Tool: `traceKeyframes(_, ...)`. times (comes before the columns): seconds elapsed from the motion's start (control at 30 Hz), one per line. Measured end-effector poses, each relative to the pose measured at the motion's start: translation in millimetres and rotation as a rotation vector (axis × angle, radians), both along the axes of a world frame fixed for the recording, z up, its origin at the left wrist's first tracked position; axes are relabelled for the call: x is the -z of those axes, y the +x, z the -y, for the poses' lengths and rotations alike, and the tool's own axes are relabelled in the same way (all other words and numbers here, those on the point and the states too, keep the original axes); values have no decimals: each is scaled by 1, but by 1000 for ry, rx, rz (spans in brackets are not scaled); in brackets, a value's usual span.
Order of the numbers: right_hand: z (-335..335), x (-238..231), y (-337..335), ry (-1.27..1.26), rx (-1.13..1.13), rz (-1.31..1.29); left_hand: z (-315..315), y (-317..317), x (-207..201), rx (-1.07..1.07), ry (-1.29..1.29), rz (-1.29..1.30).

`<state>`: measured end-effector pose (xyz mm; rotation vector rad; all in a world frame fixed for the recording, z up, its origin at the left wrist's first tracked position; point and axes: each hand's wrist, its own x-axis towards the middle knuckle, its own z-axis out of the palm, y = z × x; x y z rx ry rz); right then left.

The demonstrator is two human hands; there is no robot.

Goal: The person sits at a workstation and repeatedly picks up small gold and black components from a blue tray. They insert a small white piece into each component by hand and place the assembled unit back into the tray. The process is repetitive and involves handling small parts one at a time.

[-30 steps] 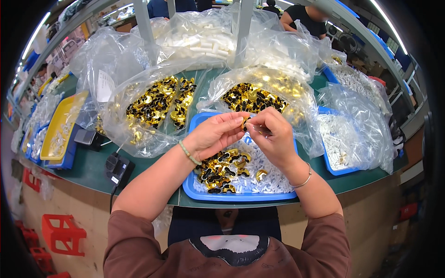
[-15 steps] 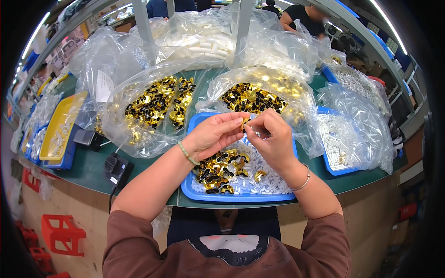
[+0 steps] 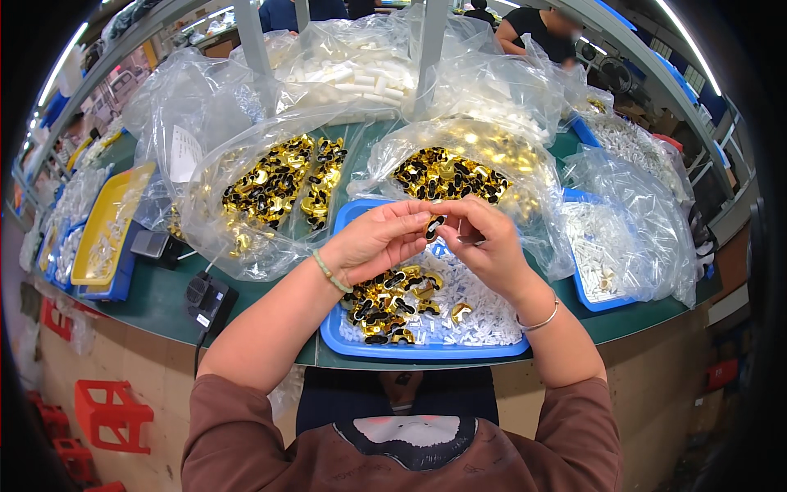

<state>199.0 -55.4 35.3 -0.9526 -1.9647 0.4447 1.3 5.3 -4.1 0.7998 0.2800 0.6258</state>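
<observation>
Over the blue tray (image 3: 426,352) my two hands meet at one small gold-and-black piece (image 3: 434,227). The thumb and fingers of my left hand (image 3: 379,240) pinch it from the left, its black oval face with a pale spot showing. My right hand (image 3: 485,246) curls around its other side, fingertips against it; the palm side is partly hidden. In the tray below lie a heap of curved gold-and-black pieces (image 3: 389,299) at the left and many small white plastic parts (image 3: 484,307) at the right.
Clear bags of gold-and-black pieces (image 3: 266,180) (image 3: 451,174) lie open beyond the tray. White tubes (image 3: 361,80) fill a bag farther back. A black adapter (image 3: 209,299) is at the left, near a yellow tray (image 3: 102,221). Another blue tray (image 3: 602,303) holds white parts at the right.
The small piece has turned so that its black face now shows. My right hand has shifted slightly right and lower, its fingers repositioned. My left hand has barely moved.
</observation>
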Motion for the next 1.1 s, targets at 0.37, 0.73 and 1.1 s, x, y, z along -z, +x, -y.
traceKeyframes(0.37,-8,6,8,204,31,110,7,-2,-14,-155,392,-308)
traceKeyframes(0.73,-9,7,12,260,7,251,12,1,-12,-129,467,-373)
traceKeyframes(1.1,-12,6,12,198,-30,233,12,3,-8,-111,517,-387)
